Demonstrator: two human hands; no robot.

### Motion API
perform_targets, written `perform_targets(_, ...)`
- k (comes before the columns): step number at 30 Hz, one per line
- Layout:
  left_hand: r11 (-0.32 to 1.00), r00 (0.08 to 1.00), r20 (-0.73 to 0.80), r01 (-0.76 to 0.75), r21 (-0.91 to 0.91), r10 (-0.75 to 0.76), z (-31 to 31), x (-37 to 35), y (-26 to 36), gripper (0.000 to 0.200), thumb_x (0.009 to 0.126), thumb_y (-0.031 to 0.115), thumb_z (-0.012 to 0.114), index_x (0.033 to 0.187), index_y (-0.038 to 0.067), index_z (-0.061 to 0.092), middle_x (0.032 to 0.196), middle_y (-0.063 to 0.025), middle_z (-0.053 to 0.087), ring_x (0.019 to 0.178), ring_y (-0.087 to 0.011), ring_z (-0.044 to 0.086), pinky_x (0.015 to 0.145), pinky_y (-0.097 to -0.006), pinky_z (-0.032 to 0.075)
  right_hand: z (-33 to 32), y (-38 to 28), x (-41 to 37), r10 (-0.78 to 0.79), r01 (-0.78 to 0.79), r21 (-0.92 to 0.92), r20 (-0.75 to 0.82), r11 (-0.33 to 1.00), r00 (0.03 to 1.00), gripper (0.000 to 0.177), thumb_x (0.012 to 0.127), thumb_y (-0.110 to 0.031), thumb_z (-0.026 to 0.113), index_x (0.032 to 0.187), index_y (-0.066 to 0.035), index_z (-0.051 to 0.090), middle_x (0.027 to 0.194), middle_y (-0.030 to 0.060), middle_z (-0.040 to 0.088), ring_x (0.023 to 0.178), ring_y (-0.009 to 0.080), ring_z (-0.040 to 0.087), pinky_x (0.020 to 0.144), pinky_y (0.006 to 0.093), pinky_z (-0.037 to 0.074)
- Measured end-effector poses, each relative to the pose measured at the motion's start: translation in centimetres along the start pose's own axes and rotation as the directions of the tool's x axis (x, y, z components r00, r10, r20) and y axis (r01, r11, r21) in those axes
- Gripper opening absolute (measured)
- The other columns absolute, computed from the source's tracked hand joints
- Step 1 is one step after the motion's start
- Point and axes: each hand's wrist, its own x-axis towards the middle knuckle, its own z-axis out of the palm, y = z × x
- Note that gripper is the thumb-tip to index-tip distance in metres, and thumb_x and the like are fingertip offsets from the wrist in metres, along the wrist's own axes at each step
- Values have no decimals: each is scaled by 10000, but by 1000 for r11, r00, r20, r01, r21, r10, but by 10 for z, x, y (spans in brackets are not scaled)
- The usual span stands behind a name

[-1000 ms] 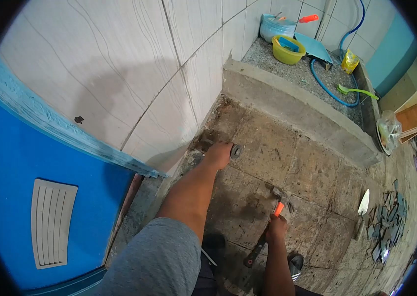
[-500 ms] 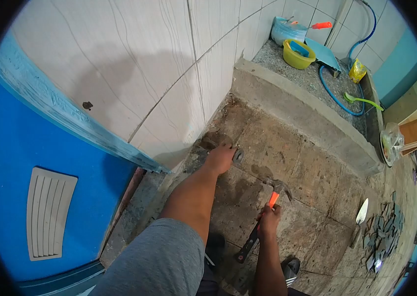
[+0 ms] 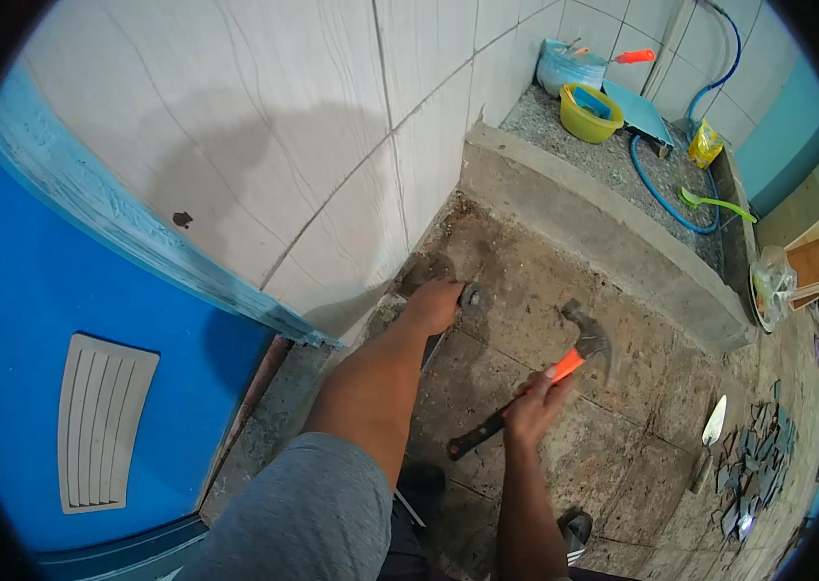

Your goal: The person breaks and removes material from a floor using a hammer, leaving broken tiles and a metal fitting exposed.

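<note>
My right hand (image 3: pixel 533 414) is wrapped round the handle of a claw hammer (image 3: pixel 569 366), which has an orange and black grip and a dark metal head. The hammer is held above the brown stained floor tiles (image 3: pixel 511 334). Near the wall, my left hand (image 3: pixel 435 307) is closed round a dark tool whose round grey end (image 3: pixel 471 299) shows beside the fingers. The rest of that tool is mostly hidden by the hand and forearm.
A low concrete ledge (image 3: pixel 603 223) borders a raised area with a yellow basin (image 3: pixel 586 124) and a blue hose (image 3: pixel 661 198). A trowel (image 3: pixel 714 424) lies by broken dark shards (image 3: pixel 756 460). A blue door (image 3: pixel 22 339) stands left.
The hammer has been raised and swung up to the right, its head now farther from my right hand's earlier place. My left hand has stayed almost where it was.
</note>
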Motion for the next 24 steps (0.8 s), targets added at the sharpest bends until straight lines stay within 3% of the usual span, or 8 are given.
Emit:
perform_targets(3, 1000, 1000, -27, -14, -4, 14, 1, -5, 2, 355, 928, 64, 614, 1280, 28, 590, 1321, -189, 594, 1225, -373, 581, 1031, -491, 501, 33, 48, -4, -108, 149, -259, 168, 954, 980, 209, 1088, -239, 502, 1179, -52, 488, 760, -14, 486, 616, 76, 453, 556, 255, 407)
perform_targets(6, 999, 998, -30, -49, -11, 48, 2, -4, 0, 350, 925, 39, 585, 1275, 19, 600, 1277, -205, 619, 1184, -381, 607, 1012, -494, 515, 43, 28, -3, 145, -31, -341, 314, 939, 938, 218, 1081, -235, 503, 1122, -22, 524, 795, 20, 507, 719, 128, 500, 668, 344, 435)
perform_targets(9, 998, 997, -67, -52, -25, 50, 14, -1, -7, 372, 921, 17, 566, 1291, 19, 600, 1264, -209, 625, 1171, -382, 616, 1003, -493, 524, 28, 33, 6, 116, -57, -205, 290, 977, 950, 225, 1076, -239, 519, 1136, -26, 560, 777, 4, 504, 684, 98, 487, 617, 304, 419)
perform_targets(12, 1000, 999, -34, 17, -7, -18, 10, 1, -1, 420, 921, 11, 565, 1340, 32, 577, 1301, -197, 608, 1209, -378, 594, 1003, -495, 526, 10, -36, 8, 141, -143, -1, 195, 990, 971, 232, 1072, -257, 535, 1152, -43, 576, 743, -17, 489, 618, 64, 458, 541, 258, 384)
perform_targets(20, 998, 994, -106, 15, -63, -21, 15, 4, -6, 412, 913, 5, 555, 1324, 33, 573, 1286, -196, 611, 1204, -385, 589, 975, -515, 530, 0, -77, 36, -281, 340, 185, -286, 922, 916, 250, 1106, -301, 446, 1061, -66, 520, 691, 0, 484, 547, 77, 448, 481, 249, 377)
perform_targets(21, 999, 995, -103, 12, -51, -17, 15, 6, -8, 395, 907, 9, 558, 1300, 32, 584, 1255, -201, 623, 1180, -386, 600, 963, -516, 530, 11, -55, 27, -243, 292, 149, -277, 945, 930, 259, 1103, -306, 448, 1072, -58, 516, 694, 27, 497, 569, 111, 490, 518, 286, 424)
perform_targets(23, 1000, 996, -93, 5, -29, -8, 16, 9, -9, 360, 894, 18, 563, 1251, 30, 606, 1193, -212, 647, 1132, -388, 624, 939, -517, 530, 39, 33, 13, -441, 280, -602, -135, 748, 888, 274, 1092, -306, 475, 1056, -36, 509, 717, 45, 507, 600, 137, 509, 557, 332, 447)
perform_targets(24, 999, 995, -95, -1, -40, -2, 13, 5, -5, 353, 884, 18, 572, 1234, 30, 612, 1173, -213, 653, 1119, -389, 629, 930, -516, 530, 48, 36, 0, -239, 248, -564, 91, 788, 967, 274, 1086, -303, 488, 1057, -31, 505, 729, 51, 510, 608, 146, 513, 565, 351, 448)
